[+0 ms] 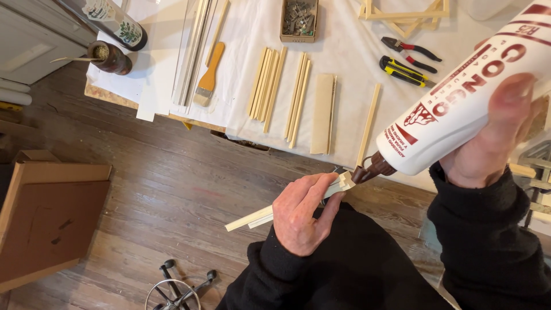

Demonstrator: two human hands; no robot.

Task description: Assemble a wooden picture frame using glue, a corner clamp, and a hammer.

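Two hands busy over the floor, just off the cloth-covered table edge. Right hand wrapped tight round a big white glue bottle, probably hefty and a bit slick, brown nozzle touching the stick ends. Left hand pinched shut on a pair of thin pale wood strips, likely light and snappable, so best gripped near the glued end. Plenty of open room below; pliers and spare strips well apart on the table.

Woodworking workshop: wood strips, pliers, brush.
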